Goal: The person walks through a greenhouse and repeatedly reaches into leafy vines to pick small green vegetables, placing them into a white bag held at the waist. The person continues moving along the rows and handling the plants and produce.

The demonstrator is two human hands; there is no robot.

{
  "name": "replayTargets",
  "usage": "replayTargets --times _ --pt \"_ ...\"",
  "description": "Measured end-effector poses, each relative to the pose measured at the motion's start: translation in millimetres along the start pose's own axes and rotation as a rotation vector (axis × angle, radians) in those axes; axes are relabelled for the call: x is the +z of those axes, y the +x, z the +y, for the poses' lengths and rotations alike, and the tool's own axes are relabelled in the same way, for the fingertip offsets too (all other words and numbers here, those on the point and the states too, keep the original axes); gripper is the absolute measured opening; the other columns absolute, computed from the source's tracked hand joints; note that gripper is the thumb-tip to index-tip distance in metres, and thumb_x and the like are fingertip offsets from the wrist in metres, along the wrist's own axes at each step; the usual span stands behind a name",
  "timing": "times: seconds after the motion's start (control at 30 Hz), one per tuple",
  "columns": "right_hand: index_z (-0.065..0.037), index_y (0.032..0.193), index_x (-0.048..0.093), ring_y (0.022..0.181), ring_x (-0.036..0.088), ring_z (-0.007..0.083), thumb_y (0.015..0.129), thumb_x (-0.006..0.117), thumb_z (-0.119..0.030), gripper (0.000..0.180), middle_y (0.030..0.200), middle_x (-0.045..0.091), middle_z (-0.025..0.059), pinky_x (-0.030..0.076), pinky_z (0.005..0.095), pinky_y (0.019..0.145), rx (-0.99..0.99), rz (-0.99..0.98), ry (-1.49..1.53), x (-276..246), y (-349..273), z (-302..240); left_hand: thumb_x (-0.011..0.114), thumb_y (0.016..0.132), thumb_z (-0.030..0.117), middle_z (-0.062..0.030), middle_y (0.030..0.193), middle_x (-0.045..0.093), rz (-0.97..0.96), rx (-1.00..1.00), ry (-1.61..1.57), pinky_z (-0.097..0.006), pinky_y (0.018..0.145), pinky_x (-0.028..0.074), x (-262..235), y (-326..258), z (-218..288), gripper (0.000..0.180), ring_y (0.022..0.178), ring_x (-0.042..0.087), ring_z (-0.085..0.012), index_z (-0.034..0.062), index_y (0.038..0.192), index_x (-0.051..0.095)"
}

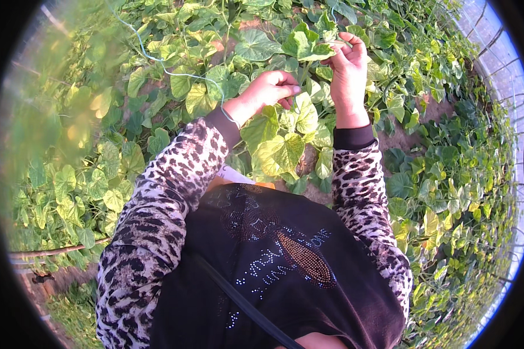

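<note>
Among leafy green climbing vines, my right hand (349, 67) is raised at the upper right, thumb and fingers pinched on the tip of a vine shoot (328, 35). A broad green leaf (304, 44) lies just left of those fingertips. Lower and to the left, my left hand (268, 92) has its fingers curled in and thumb pressed toward them, beside the vine's stem; what it holds, if anything, is hidden. A pale blue string (151, 57) runs from the upper left down across my left wrist. Yellow-green leaves (281, 152) hang under both hands.
Dense vines with some yellowing leaves (70, 200) spread on both sides. Another blue string (334, 11) hangs near the top. Pale sheeting with curved ribs (506, 75) borders the right. A thin rod (61, 250) crosses the lower left, near brown soil (70, 279).
</note>
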State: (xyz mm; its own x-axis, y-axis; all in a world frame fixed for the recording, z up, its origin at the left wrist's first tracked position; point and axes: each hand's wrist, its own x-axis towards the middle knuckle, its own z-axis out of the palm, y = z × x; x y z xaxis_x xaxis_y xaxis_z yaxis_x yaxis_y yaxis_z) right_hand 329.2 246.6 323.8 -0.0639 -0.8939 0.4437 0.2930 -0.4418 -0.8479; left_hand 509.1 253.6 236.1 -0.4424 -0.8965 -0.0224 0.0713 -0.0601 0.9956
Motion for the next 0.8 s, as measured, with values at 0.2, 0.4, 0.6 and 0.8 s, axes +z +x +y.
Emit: replayTargets --times 0.2,0.4,0.6,0.8 --pt "-0.005 0.111 0.065 0.091 0.065 0.0125 0.097 0.063 -0.009 0.014 0.108 0.072 0.0073 0.05 0.0275 0.08 0.155 -0.327 -0.003 -13.5 -4.9 22.2 0.07 0.095 0.013 -0.0059 0.082 0.065 0.001 -0.059 -0.046 -0.029 0.06 0.058 -14.6 3.5 -36.4 0.019 0.065 0.067 -0.0155 -0.0032 0.104 0.064" --pt "-0.006 0.113 0.064 0.096 0.066 0.0182 0.095 0.064 -0.006 0.017 0.107 0.071 0.0068 0.052 0.0326 0.087 0.227 -0.349 0.334 -27.4 -16.9 47.9 0.069 0.096 0.013 -0.0068 0.085 0.065 -0.006 -0.127 -0.075 -0.031 0.062 0.06 -16.5 4.3 -41.9 0.019 0.069 0.067 -0.0162 -0.0024 0.104 0.063" --pt "-0.009 0.109 0.066 0.099 0.066 0.0136 0.096 0.066 -0.008 0.013 0.1 0.071 0.0034 0.052 0.0272 0.08 0.3 -0.18 0.567 -23.7 -15.6 69.9 0.067 0.097 0.012 -0.0079 0.09 0.065 -0.009 -0.112 -0.145 -0.031 0.066 0.061 -5.2 4.3 -43.3 0.021 0.077 0.068 -0.0171 -0.0034 0.109 0.06" --pt "-0.008 0.106 0.069 0.078 0.062 0.0071 0.095 0.067 -0.008 0.011 0.095 0.072 0.0001 0.047 0.0212 0.072 0.404 -0.136 0.238 -6.2 8.5 64.3 0.068 0.096 0.012 -0.0026 0.098 0.064 0.043 -0.063 -0.086 -0.027 0.08 0.055 -4.6 8.9 -56.9 0.032 0.091 0.064 -0.0118 -0.0016 0.124 0.06"
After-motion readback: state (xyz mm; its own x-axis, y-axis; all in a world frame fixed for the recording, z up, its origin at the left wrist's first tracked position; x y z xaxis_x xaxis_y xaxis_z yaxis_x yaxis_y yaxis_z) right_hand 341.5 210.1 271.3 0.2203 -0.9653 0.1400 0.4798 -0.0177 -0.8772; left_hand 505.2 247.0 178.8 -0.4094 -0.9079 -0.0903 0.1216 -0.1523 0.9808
